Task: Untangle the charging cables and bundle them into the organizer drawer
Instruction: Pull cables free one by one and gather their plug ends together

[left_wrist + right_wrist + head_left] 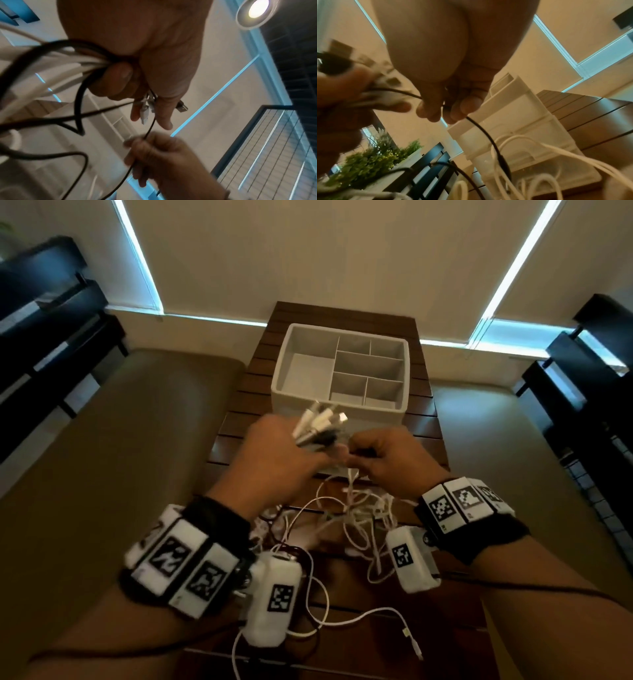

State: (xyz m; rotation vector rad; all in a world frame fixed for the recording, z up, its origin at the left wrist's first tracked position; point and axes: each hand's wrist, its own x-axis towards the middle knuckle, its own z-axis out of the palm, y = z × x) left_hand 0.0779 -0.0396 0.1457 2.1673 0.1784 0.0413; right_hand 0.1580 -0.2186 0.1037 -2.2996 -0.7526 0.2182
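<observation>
My left hand (291,446) grips a bunch of white and black cable ends (320,422), their plugs sticking up toward the organizer. From the left wrist view the left hand (137,81) is curled round those cables (92,63). Beside it, my right hand (383,457) pinches a thin black cable (149,129) that runs out of the bunch. In the right wrist view the right hand (447,106) holds that black cable (481,128), which drops to the table. A tangle of white cables (356,508) lies on the slatted table below both hands. The grey organizer drawer (342,402) with several compartments stands just beyond.
The dark slatted wooden table (236,419) is narrow, flanked by olive cushions (120,457). Black shelving (51,320) stands at left and right. A loose white cable end (411,642) lies near the table's near edge. A green plant (373,158) sits to the left.
</observation>
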